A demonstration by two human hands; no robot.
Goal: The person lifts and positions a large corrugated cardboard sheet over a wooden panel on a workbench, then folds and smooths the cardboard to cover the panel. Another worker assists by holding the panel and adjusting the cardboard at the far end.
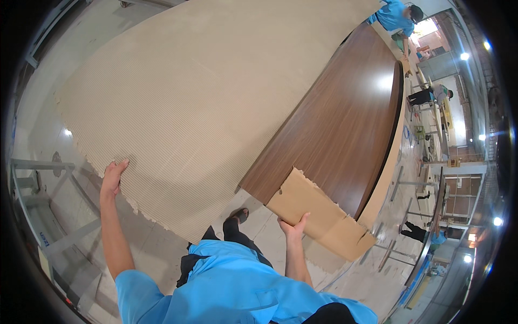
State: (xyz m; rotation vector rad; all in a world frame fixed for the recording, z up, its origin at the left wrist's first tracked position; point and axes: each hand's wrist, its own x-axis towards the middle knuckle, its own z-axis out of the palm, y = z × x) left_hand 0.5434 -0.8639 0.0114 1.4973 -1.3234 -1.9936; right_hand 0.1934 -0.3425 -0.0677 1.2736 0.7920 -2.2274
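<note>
Cardboard sheet [194,108]: ribbed, tan, ragged along its lower edge; fills the upper left and centre of the frame. Wood panel [334,113]: brown, with a curved black right edge; right of centre, alongside the sheet. Cardboard strip [318,218]: torn, across the panel's lower end. Co-worker [394,16]: blue shirt, upper right. Left hand [114,177]: left of centre, fingers gripping the sheet's edge. Right hand [293,230]: lower centre, holding the strip, thumb uppermost.

Pale floor [156,254] — grey metal frame [43,164] at left, glowing lamps [464,56] at right.
</note>
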